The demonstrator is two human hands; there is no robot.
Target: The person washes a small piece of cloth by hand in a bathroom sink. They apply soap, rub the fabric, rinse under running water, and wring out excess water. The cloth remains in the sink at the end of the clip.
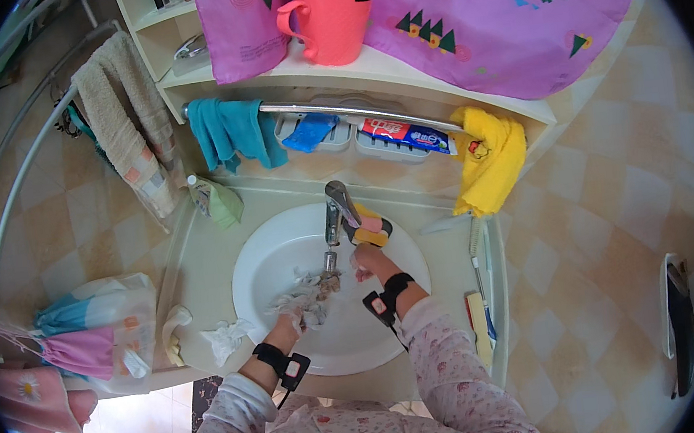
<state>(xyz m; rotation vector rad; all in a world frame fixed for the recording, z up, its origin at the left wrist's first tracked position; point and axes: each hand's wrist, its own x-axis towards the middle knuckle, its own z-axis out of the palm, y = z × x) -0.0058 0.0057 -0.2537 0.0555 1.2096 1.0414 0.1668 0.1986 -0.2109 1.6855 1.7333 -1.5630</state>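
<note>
My left hand (293,322) is low in the white washbasin (245,271), closed on a crumpled, wet whitish cloth (313,315). Suds partly cover the fingers there. Over the basin stands a chrome tap (339,201), its spout end (330,260) just above the cloth. At the basin's right side is my right hand (364,261), its fingers curled inward and largely hidden, so I cannot tell whether it holds anything. Close beyond that hand, pink and yellow soap bars (371,237) rest in a dark holder on the rim.
A crumpled white tissue or cloth (227,341) lies left of the basin. At the right edge are a brush (478,328) and a toothbrush (490,322). Behind, a green pouch (217,199) stands below a towel rail (361,112). A pink cup (335,18) sits on the shelf.
</note>
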